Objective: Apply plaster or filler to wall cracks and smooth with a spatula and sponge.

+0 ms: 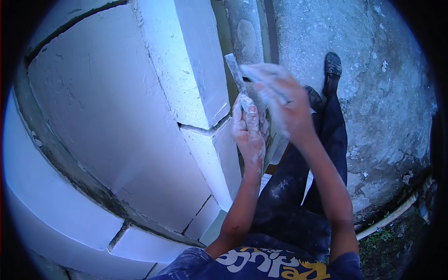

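Chisel (235,77), head view: narrow grey metal bar, dust-caked, held upright against corner of white block wall (116,116), near mortar joint (200,128). Left hand (249,130) wrapped closed round lower shaft; we judge that the best hold, low and firm. Right hand (280,100) blurred above, beside top end; whether its grip is closed we cannot tell. We judge tool stiff, fairly heavy, dust-slick. Blocks look chalky, edges crumbly. Concrete floor (373,93) below; dark shoe (332,65).
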Tool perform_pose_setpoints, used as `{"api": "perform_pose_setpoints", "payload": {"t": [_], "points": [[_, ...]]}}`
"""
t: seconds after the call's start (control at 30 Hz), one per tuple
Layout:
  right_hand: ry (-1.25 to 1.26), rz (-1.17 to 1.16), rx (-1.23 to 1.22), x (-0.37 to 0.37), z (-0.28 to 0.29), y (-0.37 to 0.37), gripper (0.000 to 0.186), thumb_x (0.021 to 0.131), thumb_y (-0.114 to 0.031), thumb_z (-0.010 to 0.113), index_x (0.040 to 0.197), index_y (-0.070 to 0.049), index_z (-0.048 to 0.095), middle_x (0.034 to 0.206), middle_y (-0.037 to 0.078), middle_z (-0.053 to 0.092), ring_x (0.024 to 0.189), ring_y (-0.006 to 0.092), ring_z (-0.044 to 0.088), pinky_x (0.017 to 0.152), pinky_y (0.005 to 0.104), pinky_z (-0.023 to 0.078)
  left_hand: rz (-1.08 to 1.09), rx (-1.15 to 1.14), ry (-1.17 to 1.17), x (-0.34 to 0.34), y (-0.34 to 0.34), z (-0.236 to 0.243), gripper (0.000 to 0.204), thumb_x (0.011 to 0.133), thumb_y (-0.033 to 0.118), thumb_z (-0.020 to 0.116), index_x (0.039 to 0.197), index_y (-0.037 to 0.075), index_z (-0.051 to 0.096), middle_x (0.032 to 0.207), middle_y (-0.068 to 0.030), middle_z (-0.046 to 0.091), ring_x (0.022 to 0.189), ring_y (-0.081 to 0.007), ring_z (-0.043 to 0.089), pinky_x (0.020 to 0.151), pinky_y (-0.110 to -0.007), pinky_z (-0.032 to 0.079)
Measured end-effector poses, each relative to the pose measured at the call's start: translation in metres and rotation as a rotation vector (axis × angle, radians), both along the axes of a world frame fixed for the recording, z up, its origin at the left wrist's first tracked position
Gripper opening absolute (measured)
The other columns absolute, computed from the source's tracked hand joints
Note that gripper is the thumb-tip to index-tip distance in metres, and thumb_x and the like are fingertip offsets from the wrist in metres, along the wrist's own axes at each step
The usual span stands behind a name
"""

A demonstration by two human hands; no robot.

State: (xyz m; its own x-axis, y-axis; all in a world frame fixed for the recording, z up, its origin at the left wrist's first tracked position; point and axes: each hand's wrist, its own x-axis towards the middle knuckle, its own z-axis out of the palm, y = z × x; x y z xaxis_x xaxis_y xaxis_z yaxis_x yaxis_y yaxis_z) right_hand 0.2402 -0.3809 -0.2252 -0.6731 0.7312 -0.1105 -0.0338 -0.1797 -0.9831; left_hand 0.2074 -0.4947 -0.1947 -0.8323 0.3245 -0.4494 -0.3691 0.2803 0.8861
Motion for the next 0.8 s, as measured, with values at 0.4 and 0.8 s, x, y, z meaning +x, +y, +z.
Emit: {"api": "perform_pose_setpoints", "payload": {"t": [0.4,0.8], "points": [[0.048,0.013,-0.022,-0.038,-0.004,0.001,0.031,0.091,-0.006,0.066,0.121,0.003,0.069,0.119,0.02,0.063,0.105,0.0361,0.067,0.091,0.0394,0.053,0.047,-0.109,0.288,0.005,0.019,-0.02,0.066,0.095,0.024,0.068,0.146,-0.012,0.045,0.141,-0.017,0.057,0.126,-0.0216,0.058,0.106,-0.033,0.046],[-0.021,0.044,-0.094,-0.052,0.005,0.021,0.03,0.087,0.001,0.066,0.116,0.008,0.069,0.122,0.021,0.065,0.107,0.034,0.068,0.095,0.0376,0.052,0.001,-0.137,0.322,-0.012,0.035,-0.026,0.066,0.098,0.032,0.065,0.144,-0.012,0.048,0.138,-0.0174,0.06,0.123,-0.0242,0.06,0.103,-0.036,0.049]]}}
